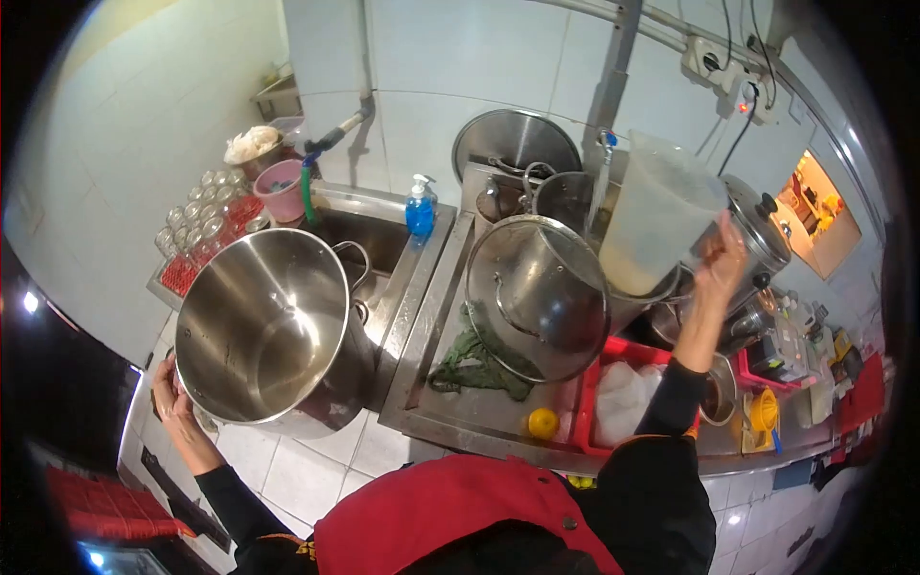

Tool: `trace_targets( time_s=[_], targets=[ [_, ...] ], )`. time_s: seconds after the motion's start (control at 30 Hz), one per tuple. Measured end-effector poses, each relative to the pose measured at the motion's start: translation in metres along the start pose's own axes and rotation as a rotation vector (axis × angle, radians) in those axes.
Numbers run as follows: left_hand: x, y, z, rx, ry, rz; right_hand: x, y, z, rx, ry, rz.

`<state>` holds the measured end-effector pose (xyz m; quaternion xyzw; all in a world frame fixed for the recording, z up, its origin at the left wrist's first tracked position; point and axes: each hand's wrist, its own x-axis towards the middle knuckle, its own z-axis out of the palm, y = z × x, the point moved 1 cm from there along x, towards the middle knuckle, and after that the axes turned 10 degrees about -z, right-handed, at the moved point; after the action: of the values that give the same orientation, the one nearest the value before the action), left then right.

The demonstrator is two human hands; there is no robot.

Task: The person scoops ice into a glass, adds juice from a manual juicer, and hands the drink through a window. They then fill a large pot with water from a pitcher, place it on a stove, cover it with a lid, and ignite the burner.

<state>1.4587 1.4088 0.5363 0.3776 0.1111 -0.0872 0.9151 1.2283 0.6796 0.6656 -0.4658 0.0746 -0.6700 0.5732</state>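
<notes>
A large steel stockpot (259, 326) tilts toward me in front of the sink, its inside bare metal with a wet shine. My left hand (172, 395) is closed at its left side, where the handle is hidden. On the right, my right hand (721, 261) grips a tall translucent plastic pitcher (661, 206) with something pale in its bottom. The pitcher is beside the tap (606, 158), over a steel pot partly hidden behind it. A domed steel lid (541, 297) leans on the counter, touching a dark green cloth (479, 364).
Left of the sink (359, 240) stand glass jars (201, 211) and a pink bucket (281, 192). A blue soap bottle (420, 206) sits on the sink's edge. Nearer me lie an orange fruit (543, 423) and a red crate (586, 422) holding white bags. Wall sockets with cables (733, 77) hang above.
</notes>
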Motion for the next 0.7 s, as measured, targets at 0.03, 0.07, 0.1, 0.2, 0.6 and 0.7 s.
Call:
trace_targets(
  time_s=[0.03, 0.07, 0.1, 0.2, 0.6, 0.7],
  targets=[
    [0.001, 0.0, -0.002, -0.018, 0.007, 0.003, 0.006, -0.006, 0.004, -0.005, -0.065, -0.035],
    [0.003, 0.001, -0.004, -0.036, 0.016, 0.008, 0.01, -0.016, 0.01, -0.009, -0.132, -0.069],
    [0.004, 0.0, -0.005, 0.023, 0.02, 0.007, 0.015, -0.024, 0.017, -0.005, -0.184, -0.112],
    [-0.002, -0.004, 0.01, 0.025, 0.159, 0.038, 0.025, -0.05, 0.049, 0.054, -0.213, -0.13],
    [-0.021, -0.006, 0.033, -0.029, 0.149, 0.056, -0.04, -0.06, 0.205, 0.045, -0.939, 0.161],
    [-0.02, -0.006, 0.026, -0.106, 0.066, 0.04, -0.108, -0.062, 0.25, -0.142, -1.063, 0.133]
  ],
)
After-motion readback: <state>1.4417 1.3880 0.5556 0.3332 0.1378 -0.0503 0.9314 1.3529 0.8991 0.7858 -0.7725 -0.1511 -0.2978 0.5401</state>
